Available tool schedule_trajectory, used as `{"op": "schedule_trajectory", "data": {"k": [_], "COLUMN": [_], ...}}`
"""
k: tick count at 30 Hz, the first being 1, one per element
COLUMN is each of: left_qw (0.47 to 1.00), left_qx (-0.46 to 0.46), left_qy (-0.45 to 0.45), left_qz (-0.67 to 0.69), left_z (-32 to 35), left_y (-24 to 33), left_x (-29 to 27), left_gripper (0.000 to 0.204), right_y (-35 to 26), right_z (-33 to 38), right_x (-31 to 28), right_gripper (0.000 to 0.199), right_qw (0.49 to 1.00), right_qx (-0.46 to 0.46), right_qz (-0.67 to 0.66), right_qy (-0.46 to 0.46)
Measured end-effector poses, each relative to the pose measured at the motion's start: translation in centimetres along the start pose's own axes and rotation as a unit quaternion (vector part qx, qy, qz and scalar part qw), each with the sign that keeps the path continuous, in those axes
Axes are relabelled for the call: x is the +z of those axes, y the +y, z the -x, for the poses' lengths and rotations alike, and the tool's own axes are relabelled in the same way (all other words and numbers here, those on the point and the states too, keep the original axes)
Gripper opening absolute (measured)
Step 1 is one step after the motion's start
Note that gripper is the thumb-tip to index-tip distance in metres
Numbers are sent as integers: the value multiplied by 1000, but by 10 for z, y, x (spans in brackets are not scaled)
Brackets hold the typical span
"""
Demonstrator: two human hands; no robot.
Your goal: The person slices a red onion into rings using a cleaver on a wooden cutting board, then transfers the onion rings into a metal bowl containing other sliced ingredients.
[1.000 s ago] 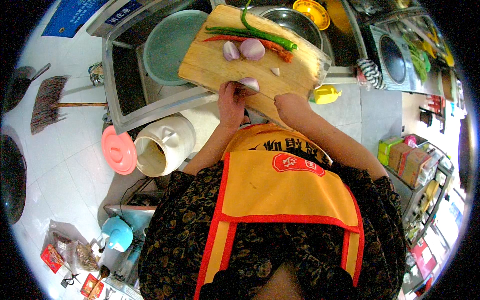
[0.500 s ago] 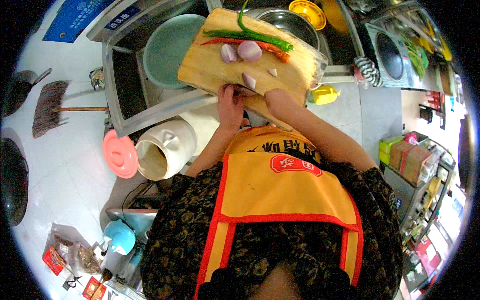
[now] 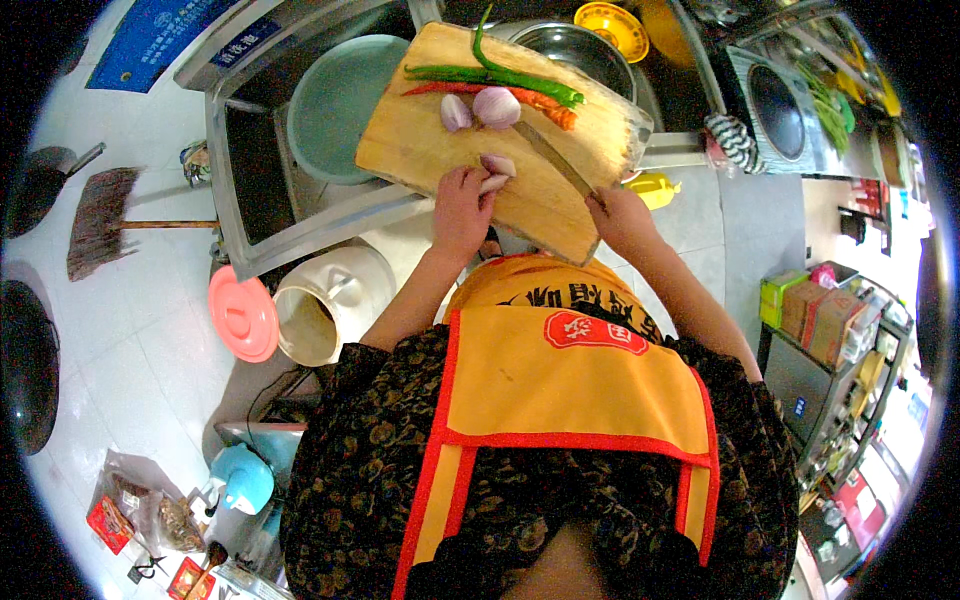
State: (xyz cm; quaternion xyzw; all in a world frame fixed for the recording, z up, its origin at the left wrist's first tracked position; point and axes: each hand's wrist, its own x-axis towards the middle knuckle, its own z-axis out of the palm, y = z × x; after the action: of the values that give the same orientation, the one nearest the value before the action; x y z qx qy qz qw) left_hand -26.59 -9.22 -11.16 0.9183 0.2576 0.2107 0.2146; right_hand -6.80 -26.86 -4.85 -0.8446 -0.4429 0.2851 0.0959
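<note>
Both hands work on the wooden cutting board (image 3: 440, 140). Left hand (image 3: 462, 205) curls its fingers down on a piece of onion (image 3: 497, 166), pressing it flat so it does not roll. Right hand (image 3: 620, 215) is closed tight around the knife (image 3: 555, 160), its blade lying across the board beside the onion. More onions (image 3: 480, 108) and long peppers (image 3: 490, 78) wait near the board's far edge.

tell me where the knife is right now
In the head view the knife lies slanted across the right part of the wooden cutting board, its handle in the right hand, its blade reaching toward the two peeled shallots.
</note>
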Motion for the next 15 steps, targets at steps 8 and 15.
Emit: {"op": "schedule_trajectory", "data": {"k": [8,15], "left_qw": [813,491], "left_qx": [-349,-402], "left_qy": [-63,-86], "left_qz": [462,768], "left_z": [-10,-19], "left_y": [-7,-10], "left_x": [-10,-20], "left_gripper": [24,30], "right_y": [15,5], "right_z": [12,19], "right_x": [6,4], "right_gripper": [23,55], "right_qw": [994,978], "right_qx": [49,70], "right_qz": [91,195], "right_qy": [33,20]}}
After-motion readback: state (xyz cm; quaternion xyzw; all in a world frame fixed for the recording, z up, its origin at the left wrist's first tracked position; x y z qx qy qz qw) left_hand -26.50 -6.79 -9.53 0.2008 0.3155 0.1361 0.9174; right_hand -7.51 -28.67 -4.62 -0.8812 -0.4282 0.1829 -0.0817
